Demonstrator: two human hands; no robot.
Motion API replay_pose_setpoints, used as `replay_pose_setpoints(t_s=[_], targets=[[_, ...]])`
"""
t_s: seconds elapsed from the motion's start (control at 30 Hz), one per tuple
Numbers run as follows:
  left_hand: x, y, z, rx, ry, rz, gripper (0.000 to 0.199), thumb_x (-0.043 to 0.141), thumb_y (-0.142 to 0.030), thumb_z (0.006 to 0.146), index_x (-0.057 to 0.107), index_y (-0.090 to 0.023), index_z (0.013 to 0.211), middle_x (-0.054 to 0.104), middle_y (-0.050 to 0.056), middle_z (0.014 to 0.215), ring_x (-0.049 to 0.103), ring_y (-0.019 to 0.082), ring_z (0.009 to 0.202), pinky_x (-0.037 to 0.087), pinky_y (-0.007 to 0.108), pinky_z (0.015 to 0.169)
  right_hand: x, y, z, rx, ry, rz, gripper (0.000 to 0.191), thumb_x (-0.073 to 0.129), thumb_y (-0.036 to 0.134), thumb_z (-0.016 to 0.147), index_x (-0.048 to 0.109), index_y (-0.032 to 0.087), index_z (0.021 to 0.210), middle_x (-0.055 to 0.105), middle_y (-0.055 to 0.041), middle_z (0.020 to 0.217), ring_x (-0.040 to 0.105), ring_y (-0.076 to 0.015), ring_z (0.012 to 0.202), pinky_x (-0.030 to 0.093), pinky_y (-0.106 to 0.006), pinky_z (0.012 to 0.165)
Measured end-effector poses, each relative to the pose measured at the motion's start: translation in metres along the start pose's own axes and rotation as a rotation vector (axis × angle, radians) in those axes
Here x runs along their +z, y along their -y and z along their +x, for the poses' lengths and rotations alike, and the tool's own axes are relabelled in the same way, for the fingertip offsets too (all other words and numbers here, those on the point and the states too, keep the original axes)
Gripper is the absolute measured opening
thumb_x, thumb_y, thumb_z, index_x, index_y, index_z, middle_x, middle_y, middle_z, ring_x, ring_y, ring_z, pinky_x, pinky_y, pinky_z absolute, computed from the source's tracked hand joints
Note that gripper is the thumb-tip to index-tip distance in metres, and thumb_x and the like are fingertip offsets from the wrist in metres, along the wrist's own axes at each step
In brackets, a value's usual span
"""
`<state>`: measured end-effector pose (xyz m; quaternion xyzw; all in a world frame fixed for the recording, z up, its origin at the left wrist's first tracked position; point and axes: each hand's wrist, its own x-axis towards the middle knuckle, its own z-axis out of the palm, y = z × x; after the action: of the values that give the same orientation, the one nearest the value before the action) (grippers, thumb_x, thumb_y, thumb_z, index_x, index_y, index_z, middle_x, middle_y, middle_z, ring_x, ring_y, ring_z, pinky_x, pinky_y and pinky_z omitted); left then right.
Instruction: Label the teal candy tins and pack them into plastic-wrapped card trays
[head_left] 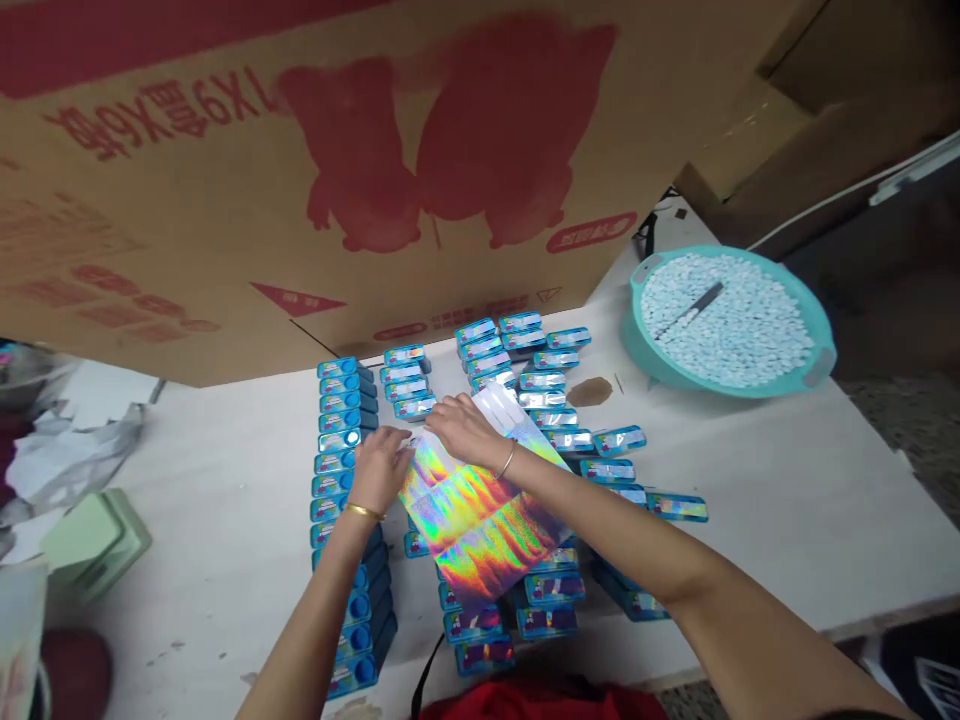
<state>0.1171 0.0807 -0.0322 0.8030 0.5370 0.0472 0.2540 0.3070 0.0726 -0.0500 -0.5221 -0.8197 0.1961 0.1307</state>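
A shiny rainbow sheet (480,530) lies over some little blue boxes (553,588) in the middle of the white table (232,530). The left hand (384,466) is at its far left corner, and the right hand (463,430) is on its far edge. The hands are close together, but I can't tell if the fingers pinch it. A long row of blue boxes runs down the left. Far right sits a teal bowl (639,332) full of white bits (735,330). A big brown carton (225,260) stands at the far side.

Seemingly a packing workshop, rows of matching blue cases (551,590) on a white worktable (225,480), holographic label sheet (480,525), printed cardboard carton (225,210) at far side, teal basin (667,368) of white pellets (750,320) at right.
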Motion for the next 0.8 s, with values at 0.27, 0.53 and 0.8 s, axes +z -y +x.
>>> replay_pose_setpoints(t_s=[0.27, 0.53, 0.8], targets=[[0.022, -0.008, 0.004, 0.082, -0.071, 0.225, 0.028, 0.042, -0.024, 0.091, 0.067, -0.021, 0.103, 0.067, 0.01, 0.11, 0.058, 0.026, 0.091, 0.038, 0.039, 0.077, 0.015, -0.002, 0.008, 0.055, -0.027, -0.049, 0.023, 0.041, 0.023, 0.096, 0.06, 0.017, 0.086, 0.063, -0.0079, 0.091, 0.048, -0.0228, 0.091, 0.03, -0.035, 0.073], [0.03, -0.017, -0.033, 0.097, -0.137, 0.086, 0.022, 0.043, -0.024, 0.09, 0.063, -0.02, 0.098, 0.059, 0.014, 0.123, 0.052, 0.027, 0.11, 0.037, 0.042, 0.089, 0.028, -0.001, 0.012, 0.08, -0.065, -0.101, 0.024, 0.038, 0.021, 0.097, 0.059, 0.017, 0.087, 0.061, -0.0092, 0.09, 0.046, -0.0243, 0.089, 0.03, -0.037, 0.074], [-0.001, -0.026, -0.057, -0.271, -0.349, -0.616, 0.017, 0.059, -0.038, 0.082, 0.055, -0.022, 0.082, 0.062, 0.002, 0.081, 0.058, 0.017, 0.08, 0.046, 0.031, 0.077, 0.034, -0.006, 0.007, 0.062, -0.088, -0.1, 0.026, 0.035, 0.021, 0.097, 0.06, 0.017, 0.091, 0.058, -0.0097, 0.09, 0.043, -0.0245, 0.088, 0.03, -0.037, 0.076]])
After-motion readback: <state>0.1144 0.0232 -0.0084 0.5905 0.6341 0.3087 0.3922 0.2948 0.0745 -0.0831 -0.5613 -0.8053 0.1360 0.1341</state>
